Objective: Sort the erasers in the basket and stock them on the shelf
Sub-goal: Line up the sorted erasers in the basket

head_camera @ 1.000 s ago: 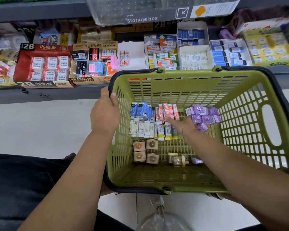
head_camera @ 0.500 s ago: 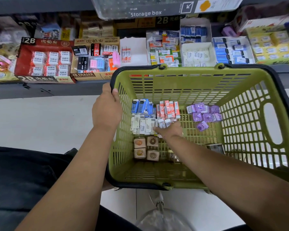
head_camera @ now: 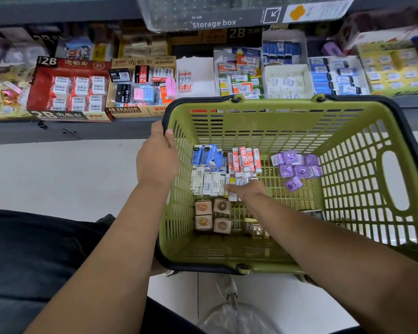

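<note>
Sorting step. Left hand grips basket rim; right hand over white erasers, grasp indeterminate. Next: pinch stack.

Left forearm: bare along all that shows, down to the bottom edge
Right forearm: bare likewise, out to the right edge
Left hand: bare, thumbnail short and plain
Right hand: bare, its fingertips blurred
Legs: dark trousers, near black, in soft creased cloth
Foot: what seems a pale shoe with white laces, only partly seen
</note>
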The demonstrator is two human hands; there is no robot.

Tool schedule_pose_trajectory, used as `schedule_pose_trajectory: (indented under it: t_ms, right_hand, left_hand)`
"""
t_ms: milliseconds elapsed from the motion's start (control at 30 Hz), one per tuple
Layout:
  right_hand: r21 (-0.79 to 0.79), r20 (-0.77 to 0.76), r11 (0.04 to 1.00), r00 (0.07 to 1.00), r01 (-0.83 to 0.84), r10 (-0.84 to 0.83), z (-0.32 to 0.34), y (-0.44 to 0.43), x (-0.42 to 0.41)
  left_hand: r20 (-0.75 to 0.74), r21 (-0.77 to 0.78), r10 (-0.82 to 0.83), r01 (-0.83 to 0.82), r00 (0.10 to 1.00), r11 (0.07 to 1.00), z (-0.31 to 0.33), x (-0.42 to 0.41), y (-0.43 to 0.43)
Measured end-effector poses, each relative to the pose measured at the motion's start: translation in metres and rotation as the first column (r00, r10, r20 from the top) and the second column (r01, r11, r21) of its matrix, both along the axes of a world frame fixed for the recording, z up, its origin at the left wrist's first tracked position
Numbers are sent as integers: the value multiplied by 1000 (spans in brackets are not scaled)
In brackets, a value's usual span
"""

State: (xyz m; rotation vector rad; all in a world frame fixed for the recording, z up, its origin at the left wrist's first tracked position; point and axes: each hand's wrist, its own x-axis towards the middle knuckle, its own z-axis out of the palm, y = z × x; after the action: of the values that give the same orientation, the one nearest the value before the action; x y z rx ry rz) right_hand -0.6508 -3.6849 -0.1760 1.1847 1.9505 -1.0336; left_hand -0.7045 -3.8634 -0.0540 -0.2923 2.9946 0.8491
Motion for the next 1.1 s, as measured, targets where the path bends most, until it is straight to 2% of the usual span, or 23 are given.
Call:
schedule_pose_trajectory:
  t_ms: [167,267,333,400,467,533,600,633,667,700,733,800,867,967,1100]
  right_hand:
    - [-40,-5,999,999,33,-34,7,11,1]
    - [-121,-13,986,993,111,-114,11,15,6]
    - [-174,-25,980,995,96,-101,19,20,9]
    - [-199,-45,979,998,39,-49,33,25,15]
    - [-225,-81,974,997,-29,11,55,29,20]
    - [-246,-141,965,988,-89,55,85,33,18]
    - [-229,-234,966,970,-117,62,120,36,9]
    - [-222,-293,969,955,-111,42,141,37,4]
    - [-221,-353,969,935,-107,23,163,36,-1]
    - [-225,-410,968,912,-111,9,182,36,-6]
    - [-231,-460,965,888,-122,2,200,35,-10]
    - [-241,-538,956,843,-165,9,226,29,-17]
    - [-218,-610,958,793,-186,15,248,22,-23]
    - [-147,-729,953,680,-264,76,269,18,-30]
    - [3,-816,938,541,-347,203,291,22,-29]
  left_hand:
    - [-18,-8,-2,2,1000,1000,0,1,0]
    - [-16,1,-5,5,1000,1000,-1,1,0]
    - [4,8,-1,1,1000,1000,3,2,1]
    - [12,-63,2,-2,1000,998,10,5,3]
    - [-96,-156,-49,34,994,987,17,9,10]
    - [-237,-77,-156,141,959,987,34,16,28]
    - [-200,136,-203,232,959,963,51,25,48]
    - [-94,314,-187,207,978,927,61,29,57]
    - [56,524,-169,115,984,844,73,32,66]
    - [207,705,-184,-17,961,709,85,34,73]
    - [315,818,-236,-137,919,559,96,34,78]
    - [399,904,-354,-298,846,306,116,30,84]
    - [411,910,-412,-389,813,140,134,24,88]
    - [392,908,-440,-417,808,43,159,17,92]
    - [388,913,-429,-404,816,58,178,8,95]
